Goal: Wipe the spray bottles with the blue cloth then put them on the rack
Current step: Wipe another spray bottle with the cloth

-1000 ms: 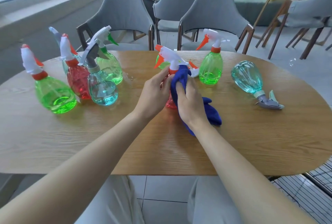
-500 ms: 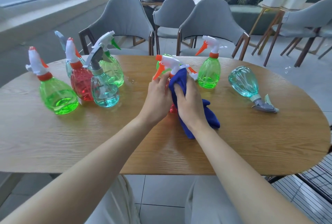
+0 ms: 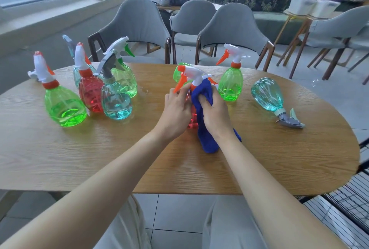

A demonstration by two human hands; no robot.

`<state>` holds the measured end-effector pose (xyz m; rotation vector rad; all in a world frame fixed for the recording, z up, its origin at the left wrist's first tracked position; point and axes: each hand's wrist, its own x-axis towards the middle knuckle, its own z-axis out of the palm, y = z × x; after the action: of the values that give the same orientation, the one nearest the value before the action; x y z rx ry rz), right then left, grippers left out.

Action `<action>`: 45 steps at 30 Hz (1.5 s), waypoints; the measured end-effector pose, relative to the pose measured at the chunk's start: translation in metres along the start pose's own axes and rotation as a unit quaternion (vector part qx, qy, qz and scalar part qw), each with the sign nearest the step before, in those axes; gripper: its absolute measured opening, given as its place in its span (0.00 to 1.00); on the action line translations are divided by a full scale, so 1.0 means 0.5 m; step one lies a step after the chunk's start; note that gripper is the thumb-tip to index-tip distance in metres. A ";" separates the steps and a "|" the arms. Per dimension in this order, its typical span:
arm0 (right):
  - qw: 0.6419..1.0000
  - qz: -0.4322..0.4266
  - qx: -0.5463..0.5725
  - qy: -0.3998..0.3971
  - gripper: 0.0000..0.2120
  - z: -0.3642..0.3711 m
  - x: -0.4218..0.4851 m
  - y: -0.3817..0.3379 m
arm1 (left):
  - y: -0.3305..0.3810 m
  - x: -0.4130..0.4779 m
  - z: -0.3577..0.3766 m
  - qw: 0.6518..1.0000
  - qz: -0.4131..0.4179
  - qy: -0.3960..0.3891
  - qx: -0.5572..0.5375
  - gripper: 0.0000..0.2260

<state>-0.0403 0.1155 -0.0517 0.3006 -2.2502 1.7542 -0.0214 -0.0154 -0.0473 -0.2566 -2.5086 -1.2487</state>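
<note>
Head view: red bottle [image 3: 191, 118] standing upright between both hands. Left hand [image 3: 175, 113] fingers curling round its shoulder. Right hand [image 3: 216, 117] clamping cloth [image 3: 206, 138] against its right side, sitting nearer rack [image 3: 343, 204].

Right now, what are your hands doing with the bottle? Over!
Left hand grips red bottle. Right hand holds blue cloth against it. Bottle upright on table, not racked. Nothing in the way.

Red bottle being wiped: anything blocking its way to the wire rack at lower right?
Nothing visible. Only tabletop lies between the red bottle and the wire rack; the teal bottle on its side lies farther back, off that line.
</note>
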 end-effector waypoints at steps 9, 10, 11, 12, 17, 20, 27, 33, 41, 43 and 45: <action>0.996 -0.022 -0.082 0.015 0.11 0.016 0.008 -0.032 | 0.004 -0.002 -0.009 1.000 0.019 0.010 0.003 0.23; 0.996 -0.026 -0.089 0.020 0.11 0.017 0.007 -0.030 | 0.004 -0.002 -0.011 1.000 0.020 0.002 0.004 0.23; 0.996 -0.027 -0.087 0.022 0.10 0.017 0.006 -0.029 | 0.005 -0.002 -0.011 1.000 0.019 -0.004 0.002 0.23; 0.996 -0.026 -0.079 0.020 0.08 0.014 0.005 -0.026 | 0.005 -0.005 -0.011 1.000 0.015 -0.007 0.002 0.24; 0.998 0.008 -0.053 0.045 0.12 0.002 -0.007 -0.016 | -0.011 -0.007 0.000 1.000 -0.023 -0.001 -0.011 0.21; 0.998 0.009 -0.043 0.043 0.10 0.012 -0.007 -0.027 | -0.008 -0.012 -0.001 1.000 -0.008 0.001 0.002 0.20; 0.990 -0.044 -0.122 0.046 0.11 0.032 -0.004 -0.038 | -0.007 -0.017 -0.009 0.999 0.042 -0.008 0.026 0.22; 0.998 -0.001 -0.022 0.051 0.11 0.017 -0.003 -0.027 | -0.014 -0.018 -0.004 1.000 -0.003 0.000 -0.010 0.20; 1.000 -0.014 0.016 -0.015 0.09 0.013 0.001 -0.018 | -0.004 -0.022 -0.013 0.999 0.039 -0.002 -0.009 0.22; 0.999 -0.010 0.042 -0.032 0.08 0.002 0.000 -0.016 | -0.009 -0.021 -0.012 1.000 0.023 -0.013 -0.013 0.23; 0.997 -0.014 0.064 -0.041 0.08 -0.007 -0.004 -0.014 | -0.015 -0.020 -0.011 0.999 0.007 -0.022 -0.022 0.23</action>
<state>-0.0360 0.1172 -0.0452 0.4369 -2.1816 1.9067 -0.0130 -0.0245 -0.0532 -0.3148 -2.5145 -1.3076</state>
